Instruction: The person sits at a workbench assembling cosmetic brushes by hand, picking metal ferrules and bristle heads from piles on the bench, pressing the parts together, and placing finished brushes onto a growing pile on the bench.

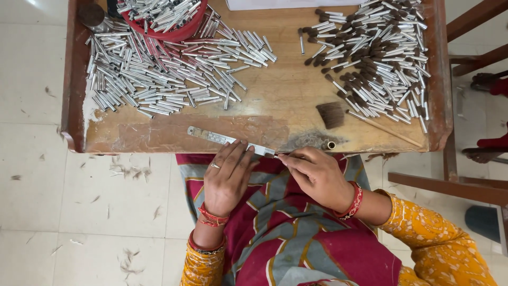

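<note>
A round red plastic bowl (174, 29) at the wooden counter's (275, 100) far edge brims with short silver metal tubes (159, 13). The left hand (227, 177) presses a flat metal ruler (227, 140); the right hand (317, 175) pinches its end.

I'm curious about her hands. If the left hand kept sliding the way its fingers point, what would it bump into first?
The left hand points up and a bit right, its fingers lying on the flat metal strip. Past that comes bare table, so the way looks free, though depth is hard to judge.
</note>
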